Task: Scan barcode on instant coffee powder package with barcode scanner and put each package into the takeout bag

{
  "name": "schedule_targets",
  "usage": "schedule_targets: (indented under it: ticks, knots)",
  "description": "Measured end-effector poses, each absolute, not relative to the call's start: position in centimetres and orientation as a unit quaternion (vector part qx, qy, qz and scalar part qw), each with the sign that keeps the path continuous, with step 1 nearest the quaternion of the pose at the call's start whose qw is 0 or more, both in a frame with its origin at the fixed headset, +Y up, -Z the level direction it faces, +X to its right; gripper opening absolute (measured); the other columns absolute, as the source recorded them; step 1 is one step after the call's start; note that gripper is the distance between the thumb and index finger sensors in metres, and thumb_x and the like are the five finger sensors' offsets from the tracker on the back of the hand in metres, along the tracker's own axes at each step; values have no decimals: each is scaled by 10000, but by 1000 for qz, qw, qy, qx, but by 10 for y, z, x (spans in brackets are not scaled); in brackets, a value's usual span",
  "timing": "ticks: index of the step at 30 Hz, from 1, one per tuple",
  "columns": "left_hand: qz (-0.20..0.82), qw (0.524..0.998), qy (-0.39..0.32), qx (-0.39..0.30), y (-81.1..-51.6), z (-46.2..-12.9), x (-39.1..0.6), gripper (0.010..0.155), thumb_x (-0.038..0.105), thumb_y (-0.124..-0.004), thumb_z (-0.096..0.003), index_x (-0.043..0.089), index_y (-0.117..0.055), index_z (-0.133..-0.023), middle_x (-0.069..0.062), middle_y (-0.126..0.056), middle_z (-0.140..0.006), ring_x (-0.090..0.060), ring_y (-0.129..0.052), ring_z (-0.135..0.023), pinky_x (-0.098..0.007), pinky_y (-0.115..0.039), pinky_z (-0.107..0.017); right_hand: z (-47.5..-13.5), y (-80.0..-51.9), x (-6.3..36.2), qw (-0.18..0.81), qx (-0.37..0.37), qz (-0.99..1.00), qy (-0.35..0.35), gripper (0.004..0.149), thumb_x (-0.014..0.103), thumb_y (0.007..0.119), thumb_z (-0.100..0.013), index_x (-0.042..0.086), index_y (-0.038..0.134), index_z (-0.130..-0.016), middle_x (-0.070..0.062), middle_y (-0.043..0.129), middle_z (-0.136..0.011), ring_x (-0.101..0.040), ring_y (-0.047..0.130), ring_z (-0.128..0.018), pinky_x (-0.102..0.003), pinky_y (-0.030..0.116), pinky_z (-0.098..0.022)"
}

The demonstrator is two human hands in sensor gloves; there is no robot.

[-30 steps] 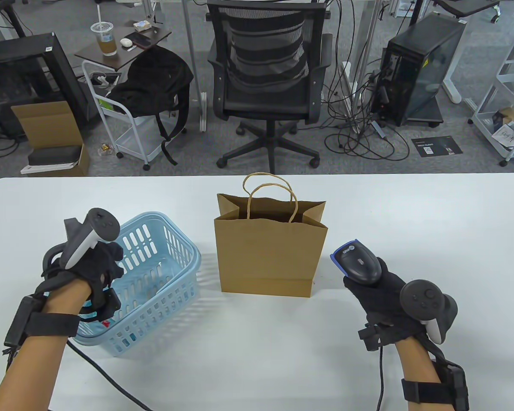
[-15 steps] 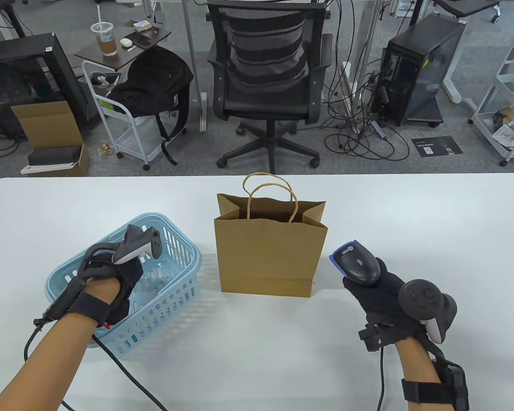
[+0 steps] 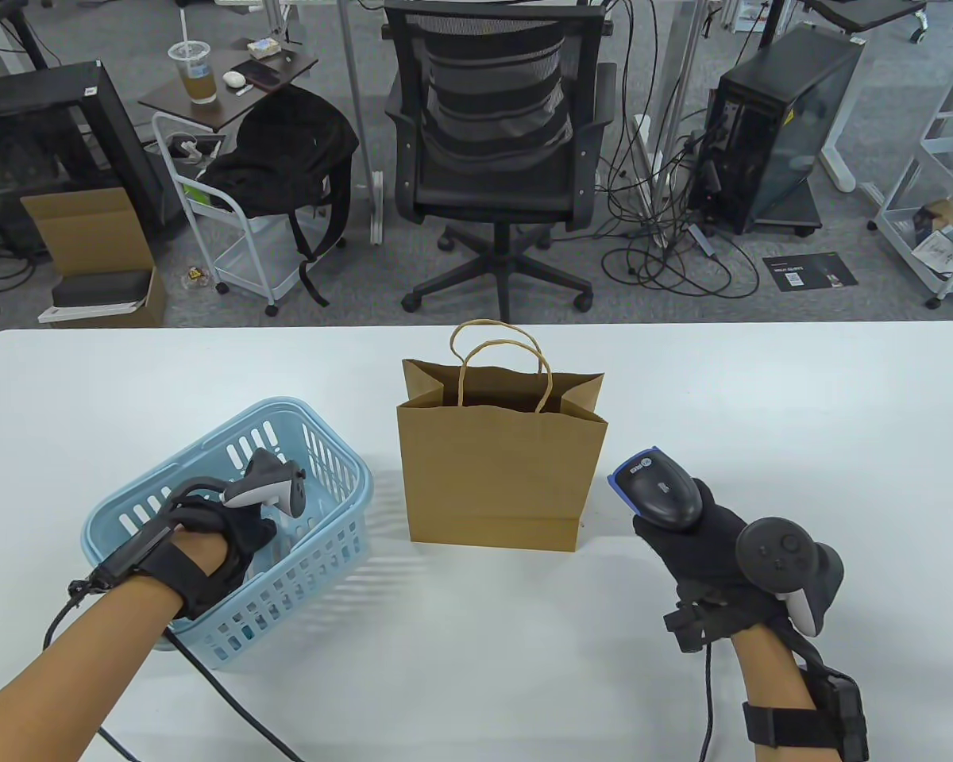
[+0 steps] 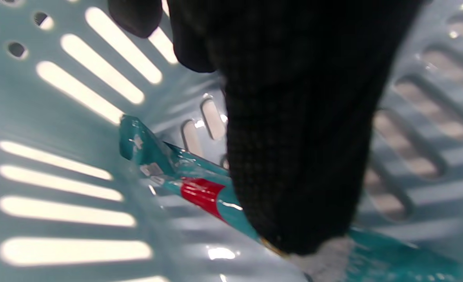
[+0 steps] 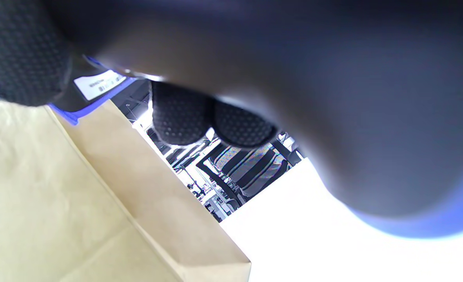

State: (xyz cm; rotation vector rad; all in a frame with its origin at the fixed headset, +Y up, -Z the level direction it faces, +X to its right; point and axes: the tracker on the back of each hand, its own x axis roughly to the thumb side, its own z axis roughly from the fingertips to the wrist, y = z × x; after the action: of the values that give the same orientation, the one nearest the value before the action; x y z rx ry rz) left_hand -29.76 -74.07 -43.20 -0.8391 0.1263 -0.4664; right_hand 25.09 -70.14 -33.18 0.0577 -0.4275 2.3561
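My left hand (image 3: 234,540) reaches down inside the light blue basket (image 3: 348,464) at the left. In the left wrist view a teal and red coffee packet (image 4: 200,188) lies on the basket floor, and a gloved fingertip (image 4: 294,227) rests on it; the thumb stays apart, higher up. The brown paper takeout bag (image 3: 496,468) stands upright and open at the table's middle. To its right my right hand (image 3: 707,548) grips the black and blue barcode scanner (image 3: 659,488), its head pointing up-left toward the bag (image 5: 59,196).
The white table (image 3: 762,413) carries only the basket, the bag and my hands. A black cable (image 3: 230,698) trails from my left wrist to the near edge. An office chair (image 3: 496,143), a cart and a computer tower stand beyond the far edge.
My left hand has dropped from above the basket's near-left rim into the basket, down to the packet on its floor. The right hand and scanner have hardly moved.
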Motion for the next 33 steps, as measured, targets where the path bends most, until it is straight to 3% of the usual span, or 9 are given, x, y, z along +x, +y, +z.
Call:
schedule_targets:
  ticks: [6, 14, 19, 22, 27, 29, 33]
  knots:
    - [-225, 875, 65, -424, -747, -431, -300, 1326, 355, -1186, -169, 484, -183, -1026, 252, -103, -1168, -175, -591, -1160, -447, -463, -903, -332, -702, 251, 365, 20, 916, -165, 667, 617, 909, -413, 200, 758, -912, 36, 1059, -620, -204, 1072, -551, -421, 858, -493]
    - [-232, 847, 76, -472, -761, -429, -304, 1414, 352, -1157, -224, 464, 65, -927, 237, 170, -1041, -224, -451, -1136, -449, -368, -896, -333, -702, 249, 363, 24, 917, -163, 670, 617, 908, -414, 198, 756, -914, 36, 1059, -620, -202, 1072, -552, -422, 858, -492]
    - [-216, 867, 77, -443, -754, -433, -304, 1137, 401, -1014, -343, 503, -72, -971, 279, 30, -1094, -192, -540, -1148, -430, -438, -904, -334, -706, 247, 359, 22, 920, -154, 670, 617, 909, -412, 196, 759, -912, 37, 1060, -618, -203, 1073, -550, -422, 859, -491]
    - [-181, 897, 76, -395, -750, -434, -304, 845, 410, -849, -440, 512, -232, -1008, 288, -136, -1136, -166, -673, -1101, -434, -520, -888, -334, -706, 247, 358, 23, 921, -153, 669, 618, 909, -412, 197, 760, -911, 37, 1059, -620, -203, 1073, -551, -421, 859, -492]
    - [-163, 907, 78, -380, -748, -434, -306, 887, 451, -890, -439, 527, -225, -1021, 303, -168, -1157, -138, -706, -1077, -376, -499, -913, -334, -706, 247, 360, 24, 920, -154, 670, 617, 909, -413, 197, 759, -913, 37, 1059, -620, -202, 1073, -551, -422, 858, -492]
    - [-177, 921, 78, -337, -748, -433, -302, 825, 461, -891, -434, 547, -299, -1002, 317, -248, -1166, -101, -722, -1068, -348, -516, -914, -334, -706, 247, 360, 25, 920, -155, 671, 619, 908, -412, 199, 757, -914, 38, 1059, -620, -201, 1073, -551, -421, 859, -492]
    - [-205, 916, 86, -333, -752, -434, -302, 683, 479, -856, -423, 548, -429, -952, 299, -294, -1150, -50, -673, -1086, -317, -515, -901, -334, -705, 248, 364, 25, 918, -157, 669, 618, 908, -413, 197, 760, -911, 37, 1060, -618, -202, 1074, -550, -421, 859, -492]
